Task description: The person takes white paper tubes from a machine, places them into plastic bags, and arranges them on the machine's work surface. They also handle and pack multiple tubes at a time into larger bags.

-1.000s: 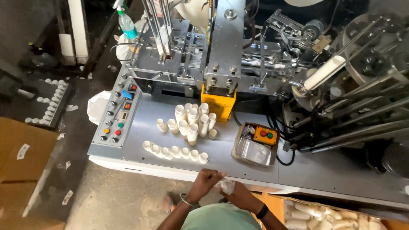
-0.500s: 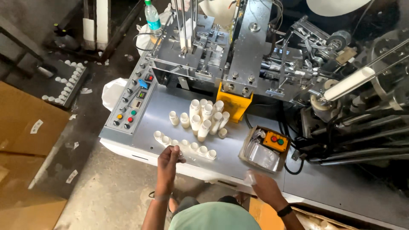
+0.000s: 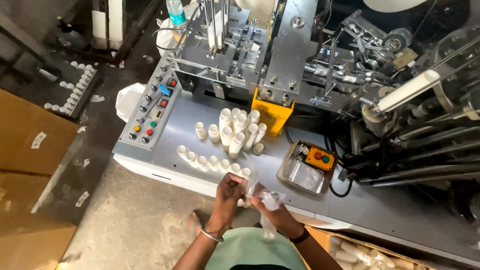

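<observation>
Both hands have come back together at the near edge of the grey metal worktop (image 3: 200,125); half a second ago the left hand (image 3: 229,192) reached toward the near row of white paper cups (image 3: 212,162) while the right hung apart, lower right. Now the left hand is curled shut, pinching the crumpled clear plastic bag (image 3: 260,195) between thumb and fingertips, and the right hand (image 3: 272,212) grips the same bag from the other side, fingers closed around its bunched lower part. Held between the two like this, the film looks as if it is being pulled apart at its mouth, though the opening itself is too crumpled to make out.

Just beyond the hands, the near row lies along the worktop's front edge, and behind it stands a cluster of taller white cup stacks (image 3: 240,130) before a yellow metal block (image 3: 270,112). To the left sits a slanted control panel with coloured buttons (image 3: 150,117); to the right, a small yellow button box (image 3: 320,159) rests beside a shallow tray holding plastic film (image 3: 302,175). Grey machine frames and rollers (image 3: 300,55) crowd the far side, closing off reach beyond the cups. Cardboard boxes (image 3: 30,150) stand on the floor at left.
</observation>
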